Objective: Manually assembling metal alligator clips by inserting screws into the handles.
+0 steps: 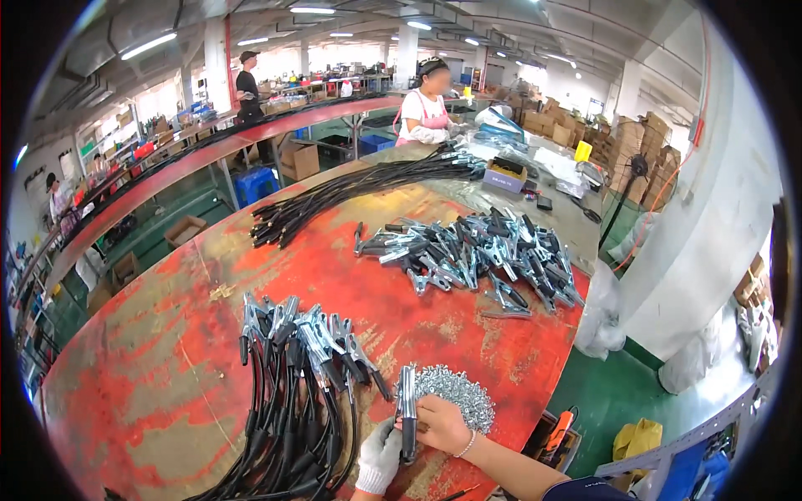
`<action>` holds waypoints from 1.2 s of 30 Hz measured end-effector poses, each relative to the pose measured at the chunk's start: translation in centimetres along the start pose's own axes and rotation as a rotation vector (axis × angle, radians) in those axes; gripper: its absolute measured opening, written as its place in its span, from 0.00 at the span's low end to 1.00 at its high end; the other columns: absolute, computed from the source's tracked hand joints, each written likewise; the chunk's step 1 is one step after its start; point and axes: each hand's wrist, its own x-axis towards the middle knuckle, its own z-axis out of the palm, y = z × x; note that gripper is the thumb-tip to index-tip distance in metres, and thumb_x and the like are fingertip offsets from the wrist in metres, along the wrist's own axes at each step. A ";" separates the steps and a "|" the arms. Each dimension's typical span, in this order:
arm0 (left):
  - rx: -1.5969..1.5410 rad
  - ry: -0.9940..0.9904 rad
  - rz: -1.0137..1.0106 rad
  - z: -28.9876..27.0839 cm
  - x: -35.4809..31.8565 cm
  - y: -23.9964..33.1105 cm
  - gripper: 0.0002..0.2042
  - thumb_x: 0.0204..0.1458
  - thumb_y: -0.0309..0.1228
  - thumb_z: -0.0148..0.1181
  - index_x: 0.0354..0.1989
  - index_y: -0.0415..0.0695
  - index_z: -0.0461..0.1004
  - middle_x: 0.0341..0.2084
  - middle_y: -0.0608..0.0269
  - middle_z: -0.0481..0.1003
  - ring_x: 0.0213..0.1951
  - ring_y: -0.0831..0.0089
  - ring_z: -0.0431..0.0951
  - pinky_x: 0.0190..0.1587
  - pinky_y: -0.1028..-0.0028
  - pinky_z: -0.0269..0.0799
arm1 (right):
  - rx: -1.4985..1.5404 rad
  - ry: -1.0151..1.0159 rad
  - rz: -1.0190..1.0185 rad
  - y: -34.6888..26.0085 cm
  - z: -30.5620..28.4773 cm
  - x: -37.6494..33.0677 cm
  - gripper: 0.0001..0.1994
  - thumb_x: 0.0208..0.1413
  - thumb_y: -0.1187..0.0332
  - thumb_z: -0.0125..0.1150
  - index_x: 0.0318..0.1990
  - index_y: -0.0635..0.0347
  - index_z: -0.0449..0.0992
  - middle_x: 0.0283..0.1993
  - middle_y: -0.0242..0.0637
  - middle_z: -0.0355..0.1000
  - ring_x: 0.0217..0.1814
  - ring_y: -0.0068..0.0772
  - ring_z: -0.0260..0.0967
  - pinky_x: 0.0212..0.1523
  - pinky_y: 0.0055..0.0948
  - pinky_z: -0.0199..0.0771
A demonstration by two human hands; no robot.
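The left hand (380, 457) grips the clamp (407, 409), the right hand (441, 424) touches it, hold unclear, and a slackened grip could drop it.

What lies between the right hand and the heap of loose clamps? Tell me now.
The head view shows a pile of small metal parts, then bare, worn red tabletop.

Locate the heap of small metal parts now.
In the head view, the heap lies just right of centre and low, on the worn red tabletop, just beyond the right hand and right of the held clamp.
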 end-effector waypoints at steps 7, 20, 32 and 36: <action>-0.057 0.020 -0.047 0.2 -0.4 1.0 0.14 0.64 0.28 0.46 0.54 0.36 0.70 0.29 0.63 0.76 0.24 0.78 0.75 0.26 0.76 0.74 | 0.065 0.070 -0.066 -0.4 -0.1 0.7 0.11 0.47 0.62 0.72 0.36 0.53 0.80 0.30 0.34 0.71 0.30 0.38 0.70 0.29 0.34 0.71; -0.003 0.032 -0.050 0.2 -0.4 1.0 0.14 0.62 0.26 0.48 0.53 0.35 0.72 0.34 0.62 0.78 0.32 0.80 0.75 0.36 0.78 0.72 | 0.040 0.011 -0.039 -0.2 -0.3 0.0 0.13 0.42 0.66 0.71 0.32 0.57 0.73 0.34 0.37 0.70 0.35 0.42 0.71 0.34 0.36 0.73; 0.106 0.079 -0.015 0.0 -0.6 1.5 0.15 0.60 0.28 0.51 0.53 0.38 0.73 0.38 0.60 0.79 0.38 0.79 0.76 0.44 0.77 0.72 | 0.031 0.020 -0.058 -0.9 -0.5 -0.1 0.13 0.42 0.70 0.68 0.40 0.51 0.80 0.37 0.34 0.74 0.36 0.41 0.72 0.34 0.36 0.75; 0.321 0.107 0.089 0.1 -1.0 3.3 0.16 0.60 0.32 0.52 0.53 0.38 0.73 0.33 0.53 0.78 0.35 0.73 0.78 0.41 0.72 0.73 | -0.033 0.101 -0.083 -0.2 -0.2 -0.1 0.10 0.43 0.67 0.73 0.36 0.50 0.83 0.27 0.35 0.67 0.26 0.38 0.66 0.25 0.34 0.68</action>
